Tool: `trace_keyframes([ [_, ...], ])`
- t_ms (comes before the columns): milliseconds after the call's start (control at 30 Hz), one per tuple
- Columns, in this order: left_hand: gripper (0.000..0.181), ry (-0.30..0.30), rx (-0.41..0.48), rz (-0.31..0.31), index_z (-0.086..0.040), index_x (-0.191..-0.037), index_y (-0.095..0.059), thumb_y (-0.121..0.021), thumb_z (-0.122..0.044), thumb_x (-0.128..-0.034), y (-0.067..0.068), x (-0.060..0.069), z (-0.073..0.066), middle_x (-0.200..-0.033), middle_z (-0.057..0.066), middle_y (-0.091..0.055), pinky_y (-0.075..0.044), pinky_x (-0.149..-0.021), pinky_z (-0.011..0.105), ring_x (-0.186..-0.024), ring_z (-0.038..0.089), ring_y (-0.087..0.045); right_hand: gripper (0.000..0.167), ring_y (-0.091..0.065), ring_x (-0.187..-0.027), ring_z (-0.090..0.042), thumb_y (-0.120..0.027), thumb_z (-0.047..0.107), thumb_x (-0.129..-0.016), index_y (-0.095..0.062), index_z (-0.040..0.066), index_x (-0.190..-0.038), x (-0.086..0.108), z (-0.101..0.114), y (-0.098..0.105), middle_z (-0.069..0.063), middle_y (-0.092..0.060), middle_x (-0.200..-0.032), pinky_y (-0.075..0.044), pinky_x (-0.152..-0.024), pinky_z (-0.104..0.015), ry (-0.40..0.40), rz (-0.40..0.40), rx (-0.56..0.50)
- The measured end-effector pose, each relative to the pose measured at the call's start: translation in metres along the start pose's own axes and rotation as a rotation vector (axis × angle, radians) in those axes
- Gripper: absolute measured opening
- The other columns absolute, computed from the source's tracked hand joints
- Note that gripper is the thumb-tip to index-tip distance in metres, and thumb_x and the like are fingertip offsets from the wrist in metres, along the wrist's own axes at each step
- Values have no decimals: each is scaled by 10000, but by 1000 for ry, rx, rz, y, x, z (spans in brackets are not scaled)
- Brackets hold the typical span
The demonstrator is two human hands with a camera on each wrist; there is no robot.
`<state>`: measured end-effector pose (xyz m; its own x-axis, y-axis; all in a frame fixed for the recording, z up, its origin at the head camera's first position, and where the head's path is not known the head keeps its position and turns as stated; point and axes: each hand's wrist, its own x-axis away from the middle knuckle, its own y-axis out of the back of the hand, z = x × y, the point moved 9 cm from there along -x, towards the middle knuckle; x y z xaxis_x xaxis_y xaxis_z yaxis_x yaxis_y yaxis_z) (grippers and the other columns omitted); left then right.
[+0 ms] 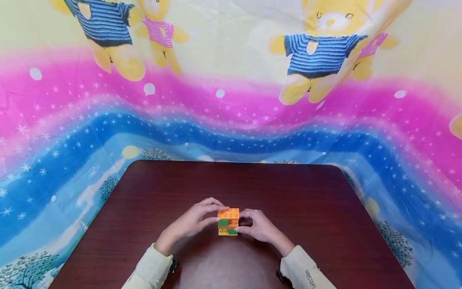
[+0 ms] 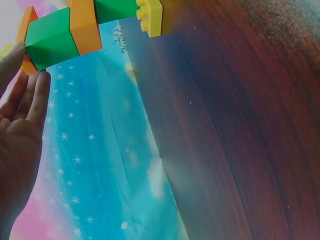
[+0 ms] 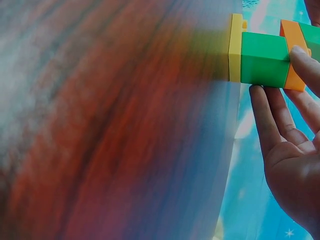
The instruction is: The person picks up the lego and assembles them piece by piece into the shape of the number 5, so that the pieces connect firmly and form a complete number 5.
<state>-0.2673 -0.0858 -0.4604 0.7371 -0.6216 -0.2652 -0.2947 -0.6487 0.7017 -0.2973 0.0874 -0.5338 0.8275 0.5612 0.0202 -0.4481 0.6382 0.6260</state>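
A stack of toy building blocks stands upright near the middle of the table. Its flat yellow block [image 1: 222,232] is at the bottom, with a green block [image 3: 264,59] on the right part of it. Above sits an orange block [image 2: 84,25], then another green block [image 2: 52,37] on the left, and a studded orange block [image 1: 231,214] on top. My left hand [image 1: 195,218] pinches the top orange block's left end between thumb and fingers. With its thumb on the middle orange block, my right hand [image 1: 260,226] holds the stack's right side, fingers behind.
The dark wooden table [image 1: 231,180] has rounded far corners. Behind it and along its sides hangs a patterned cloth [image 1: 216,116] with teddy bears, snowflakes and trees. Pale sleeves [image 1: 153,263] cover both forearms, and a small black object [image 1: 174,265] shows at the left cuff.
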Motion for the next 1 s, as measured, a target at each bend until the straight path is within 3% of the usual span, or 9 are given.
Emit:
trace_keyframes([
  [333, 390, 12, 12, 16, -240, -1385, -669, -693, -174, -1001, 0, -2, 1, -1260, -85, -640, -538, -1039, 374, -1191, 108, -610, 393, -701, -1055, -175, -799, 337, -919, -733, 176, -1270, 0, -1, 1, 26, -714, -1168, -599, -939, -411, -2, 0, -4],
  [533, 418, 29, 40, 25, -250, -1385, -671, -723, -161, -980, 0, -2, 3, -1222, -86, -650, -554, -1010, 459, -1143, 96, -614, 405, -707, -1068, -194, -799, 340, -919, -729, 171, -1280, 0, 1, 1, 14, -714, -1181, -602, -932, -408, 0, 1, -5],
  [767, 421, 12, 25, 6, -250, -1396, -666, -722, -178, -984, -1, 0, 5, -1255, -90, -650, -565, -993, 379, -1155, 98, -624, 422, -707, -1051, -166, -795, 367, -919, -727, 169, -1285, 0, 0, 0, 17, -719, -1178, -605, -917, -380, 15, -4, 20],
  [1000, 381, 55, 75, -32, -231, -1383, -680, -689, -307, -1009, -3, 0, 11, -1264, -110, -653, -558, -984, 492, -1169, 113, -628, 416, -712, -1036, -154, -792, 363, -923, -729, 156, -1278, 0, 2, 0, 14, -724, -1164, -607, -898, -355, 38, -7, 35],
])
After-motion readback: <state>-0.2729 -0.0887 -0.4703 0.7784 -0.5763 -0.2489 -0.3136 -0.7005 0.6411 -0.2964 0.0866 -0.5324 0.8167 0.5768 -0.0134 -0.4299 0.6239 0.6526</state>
